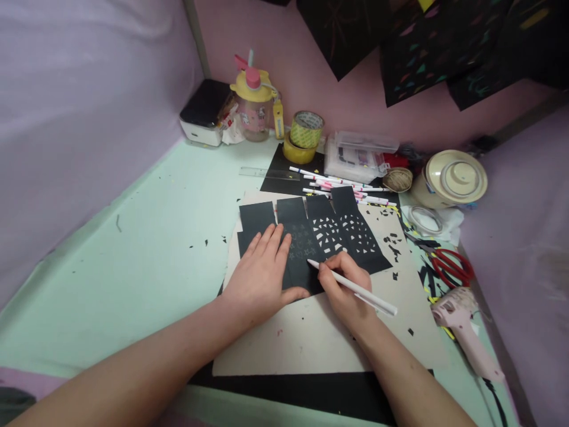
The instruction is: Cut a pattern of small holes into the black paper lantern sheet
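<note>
A black folded paper sheet with four panels lies on a beige cutting board. Two right panels carry small white cut-outs; a middle panel shows faint drawn stars. My left hand lies flat on the left panels, fingers stretched out, pressing the paper down. My right hand is closed round a white pen-like tool, whose tip touches the paper near the middle panel's lower part.
Several white markers lie behind the paper. Tape rolls, a yellow bottle, a plastic box, twine and a lidded tub stand at the back. Red scissors and a pink glue gun lie right. Black scraps dot the board.
</note>
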The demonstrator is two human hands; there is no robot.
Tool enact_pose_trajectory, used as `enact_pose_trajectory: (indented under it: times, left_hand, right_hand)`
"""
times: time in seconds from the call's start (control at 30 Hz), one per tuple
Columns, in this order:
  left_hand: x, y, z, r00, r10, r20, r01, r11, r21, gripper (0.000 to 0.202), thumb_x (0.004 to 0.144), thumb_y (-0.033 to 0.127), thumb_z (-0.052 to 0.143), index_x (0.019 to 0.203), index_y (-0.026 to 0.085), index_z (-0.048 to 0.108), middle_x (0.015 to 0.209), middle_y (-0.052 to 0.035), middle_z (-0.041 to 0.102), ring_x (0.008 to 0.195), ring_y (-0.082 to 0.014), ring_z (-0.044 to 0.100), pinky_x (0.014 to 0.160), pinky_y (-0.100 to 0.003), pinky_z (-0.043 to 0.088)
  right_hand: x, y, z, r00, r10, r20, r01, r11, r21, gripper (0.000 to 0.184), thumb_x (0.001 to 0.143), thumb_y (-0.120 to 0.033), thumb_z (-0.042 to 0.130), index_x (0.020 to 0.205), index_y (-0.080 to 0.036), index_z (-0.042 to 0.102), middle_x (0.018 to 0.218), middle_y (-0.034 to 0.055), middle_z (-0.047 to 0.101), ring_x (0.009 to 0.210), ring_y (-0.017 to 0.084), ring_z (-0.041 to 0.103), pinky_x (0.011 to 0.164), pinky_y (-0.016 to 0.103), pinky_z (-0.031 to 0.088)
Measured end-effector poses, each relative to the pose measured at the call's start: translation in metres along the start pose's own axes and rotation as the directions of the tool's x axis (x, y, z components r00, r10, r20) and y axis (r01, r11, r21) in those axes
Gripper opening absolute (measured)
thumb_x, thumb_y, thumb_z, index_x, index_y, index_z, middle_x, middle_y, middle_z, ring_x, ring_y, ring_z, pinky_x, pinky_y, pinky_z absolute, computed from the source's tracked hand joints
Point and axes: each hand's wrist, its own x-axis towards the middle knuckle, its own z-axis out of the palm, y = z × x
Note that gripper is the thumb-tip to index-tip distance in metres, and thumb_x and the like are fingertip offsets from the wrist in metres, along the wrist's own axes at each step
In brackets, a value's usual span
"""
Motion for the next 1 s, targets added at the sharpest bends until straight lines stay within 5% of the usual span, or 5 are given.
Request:
enact_pose_trajectory:
  times: [0.37,0.77,1.0]
  left_hand:
    - [0.0005,0.0007,-0.0021,1.000,-0.006,0.028,0.006,1.000,0.001,0.102,0.077,0.073,0.053,0.149,0.004,0.027,0.158,-0.0191,0.012,0.147,-0.0349,0.009,0.118,-0.051,0.017]
    - [0.0003,-0.0021,0.0019,1.000,0.009,-0.021,-0.009,1.000,0.005,0.101,0.076,0.073,0.053,0.148,0.005,0.030,0.158,-0.0195,0.015,0.147,-0.0346,0.011,0.118,-0.050,0.018]
    - [0.0000,-0.0009,-0.0007,1.000,0.002,0.001,-0.002,1.000,0.009,0.102,0.077,0.074,0.052,0.148,0.005,0.029,0.158,-0.0198,0.014,0.147,-0.0348,0.011,0.118,-0.050,0.018]
  right_hand:
    - [-0.0007,0.0029,0.0005,1.000,0.013,0.004,-0.013,0.999,0.053,0.026,0.078,-0.017,0.054,0.060,-0.022,0.035,0.056,-0.0055,0.046,0.051,0.011,0.043,0.053,0.024,0.038]
    - [-0.0012,-0.0037,-0.0013,0.999,0.010,0.053,-0.011,1.000,0.013,0.016,0.083,-0.021,0.057,0.068,-0.022,0.053,0.062,-0.0028,0.061,0.056,0.012,0.056,0.055,0.024,0.042]
    - [-0.0010,-0.0028,-0.0006,0.999,0.007,0.052,-0.007,1.000,0.000,0.019,0.083,-0.021,0.056,0.066,-0.021,0.049,0.062,-0.0034,0.058,0.053,0.011,0.051,0.053,0.023,0.040]
